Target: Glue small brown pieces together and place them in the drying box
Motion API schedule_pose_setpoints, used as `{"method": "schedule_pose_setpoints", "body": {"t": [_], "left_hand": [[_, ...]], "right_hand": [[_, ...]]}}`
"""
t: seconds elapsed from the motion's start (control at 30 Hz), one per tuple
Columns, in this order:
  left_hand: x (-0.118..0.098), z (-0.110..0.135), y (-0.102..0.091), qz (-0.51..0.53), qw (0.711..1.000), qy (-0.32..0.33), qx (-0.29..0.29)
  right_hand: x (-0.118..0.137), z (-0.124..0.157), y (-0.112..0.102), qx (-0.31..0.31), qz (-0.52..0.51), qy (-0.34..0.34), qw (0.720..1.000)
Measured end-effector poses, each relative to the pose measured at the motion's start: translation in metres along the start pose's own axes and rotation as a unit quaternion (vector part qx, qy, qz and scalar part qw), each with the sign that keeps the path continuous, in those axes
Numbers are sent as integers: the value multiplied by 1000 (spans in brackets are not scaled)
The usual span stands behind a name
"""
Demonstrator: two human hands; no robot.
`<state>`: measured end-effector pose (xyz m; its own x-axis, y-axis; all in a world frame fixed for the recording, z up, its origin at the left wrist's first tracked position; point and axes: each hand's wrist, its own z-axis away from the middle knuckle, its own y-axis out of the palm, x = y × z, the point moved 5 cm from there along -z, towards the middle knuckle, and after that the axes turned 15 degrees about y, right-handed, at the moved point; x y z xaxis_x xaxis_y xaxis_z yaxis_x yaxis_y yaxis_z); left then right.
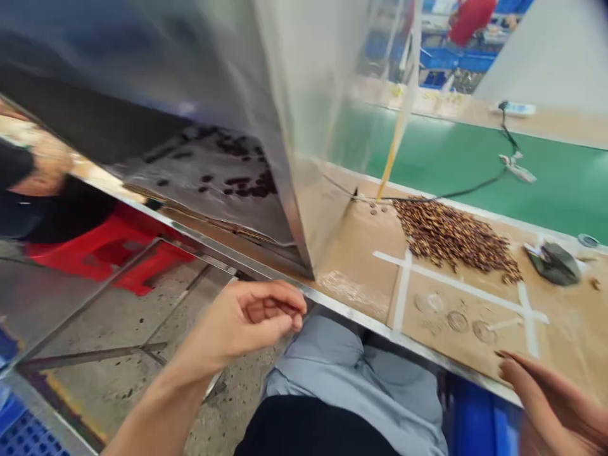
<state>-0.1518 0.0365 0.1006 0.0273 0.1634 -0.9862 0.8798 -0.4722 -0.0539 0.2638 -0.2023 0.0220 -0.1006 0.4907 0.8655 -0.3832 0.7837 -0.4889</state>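
My left hand (266, 316) hovers just in front of the table edge, near the bottom corner of a metal-framed box. Its fingers are curled and the thumb meets the fingertips; whatever may be between them is hidden. At the lower right my right hand (555, 399) is over the table's front edge, pinching a small dark brown piece (501, 354). Beyond it, a heap of small brown and yellowish pieces (456, 237) lies on the brown-papered tabletop (361, 253). A few clear round discs (457, 321) lie in an area marked off by white tape (403, 288).
The box (304, 190) stands at the left, with dark pieces (251, 185) on a sheet inside. Behind the heap runs a green belt (437, 152) with a black cable. A dark green pouch (553, 263) lies at right. Another person's arm (47, 164) and a red stool (109, 250) are left.
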Motion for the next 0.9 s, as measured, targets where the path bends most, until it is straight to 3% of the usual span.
{"method": "schedule_pose_setpoints", "body": {"t": [0.03, 0.1, 0.17, 0.27, 0.33, 0.4, 0.7, 0.8, 0.9], "left_hand": [[3, 3, 24, 4, 1000, -3, 13], [7, 1, 67, -23, 999, 27, 25], [12, -4, 101, -70, 994, 80, 34], [18, -10, 129, -140, 975, 164, 55], [21, -11, 136, -173, 959, 211, 71], [21, -11, 141, -197, 944, 249, 89], [22, -12, 156, -231, 907, 326, 136], [20, -12, 158, -212, 912, 325, 132], [24, -17, 155, -131, 953, 247, 113]], "right_hand": [[3, 12, 3, 25, -14, 12, 1000], [15, 37, 22, 142, -102, 51, 983], [30, 62, 51, 273, -185, 114, 937], [48, 90, 84, 379, -262, 212, 862], [53, 98, 96, 401, -296, 255, 829], [54, 99, 101, 402, -318, 277, 813], [47, 86, 112, 390, -334, 313, 799], [50, 84, 115, 403, -328, 311, 796], [52, 79, 115, 407, -319, 307, 799]]}}
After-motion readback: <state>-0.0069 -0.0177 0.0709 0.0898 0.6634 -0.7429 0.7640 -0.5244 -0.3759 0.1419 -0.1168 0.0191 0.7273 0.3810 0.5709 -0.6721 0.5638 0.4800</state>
